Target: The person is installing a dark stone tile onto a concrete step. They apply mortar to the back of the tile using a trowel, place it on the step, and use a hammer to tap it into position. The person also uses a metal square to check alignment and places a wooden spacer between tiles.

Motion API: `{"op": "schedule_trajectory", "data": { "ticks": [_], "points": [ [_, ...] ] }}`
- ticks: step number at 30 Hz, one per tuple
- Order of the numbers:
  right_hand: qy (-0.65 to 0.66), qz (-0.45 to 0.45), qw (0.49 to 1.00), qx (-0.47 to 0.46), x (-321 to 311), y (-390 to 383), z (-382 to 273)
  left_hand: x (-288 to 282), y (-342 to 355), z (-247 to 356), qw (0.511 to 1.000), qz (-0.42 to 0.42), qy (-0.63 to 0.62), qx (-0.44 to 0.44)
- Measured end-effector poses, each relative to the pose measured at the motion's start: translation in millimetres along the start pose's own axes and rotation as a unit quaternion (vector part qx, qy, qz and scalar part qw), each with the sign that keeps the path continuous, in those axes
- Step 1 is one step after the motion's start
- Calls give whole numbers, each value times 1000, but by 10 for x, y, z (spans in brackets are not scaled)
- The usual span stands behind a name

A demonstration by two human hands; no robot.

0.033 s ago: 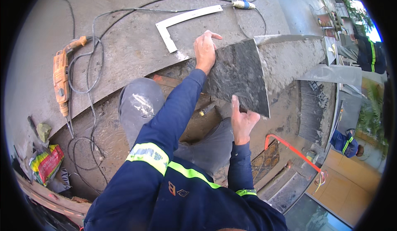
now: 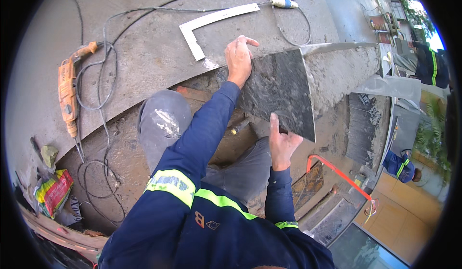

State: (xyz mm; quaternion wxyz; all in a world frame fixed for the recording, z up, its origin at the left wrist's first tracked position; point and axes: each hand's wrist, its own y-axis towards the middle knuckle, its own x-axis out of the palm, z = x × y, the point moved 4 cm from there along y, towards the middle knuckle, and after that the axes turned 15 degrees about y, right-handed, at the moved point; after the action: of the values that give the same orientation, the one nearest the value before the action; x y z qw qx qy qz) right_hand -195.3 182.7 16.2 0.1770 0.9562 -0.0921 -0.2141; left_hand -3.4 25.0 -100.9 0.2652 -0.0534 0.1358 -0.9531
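A dark grey stone slab (image 2: pixel 281 83) is held tilted between my two hands, in front of my knees. My left hand (image 2: pixel 238 61) grips its upper left edge, with the thumb pointing right. At the slab's lower edge, my right hand (image 2: pixel 283 146) has its thumb on the face and its other fingers curled beneath, partly hidden. Behind the slab's right side runs a ledge with rough grey mortar (image 2: pixel 341 69). A white L-shaped square (image 2: pixel 192 42) lies on the concrete just beyond my left hand.
An orange power drill (image 2: pixel 68 91) lies at left among looped cables (image 2: pixel 108 172). A white-and-blue plug connector (image 2: pixel 284 3) rests at the top. Colourful bags (image 2: pixel 54 192) sit at lower left. A bent orange bar (image 2: pixel 339 177) stands at right. Two other people (image 2: pixel 431 67) (image 2: pixel 403 167) are at far right.
The slab's right edge has shifted slightly right and down. Both hands keep their grip; the drill and square appear a little farther left.
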Motion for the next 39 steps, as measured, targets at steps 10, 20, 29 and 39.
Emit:
{"op": "schedule_trajectory", "data": {
  "ticks": [10, 20, 29, 39],
  "points": [
    [-3, -6, 989, 148, -12, -374, 532, -17, 152, 79, 999, -43, 3, 33],
    [-183, -133, 921, 317, 669, -500, 1221, 17, 325, 153, 976, -142, 23, 166],
    [-210, -163, 897, 353, 759, -343, 1221, 60, 369, 180, 962, -207, 9, 176],
    [-343, -189, 874, 286, 689, -584, 1421, 41, 343, 171, 969, -190, 36, 153]
  ]
}}
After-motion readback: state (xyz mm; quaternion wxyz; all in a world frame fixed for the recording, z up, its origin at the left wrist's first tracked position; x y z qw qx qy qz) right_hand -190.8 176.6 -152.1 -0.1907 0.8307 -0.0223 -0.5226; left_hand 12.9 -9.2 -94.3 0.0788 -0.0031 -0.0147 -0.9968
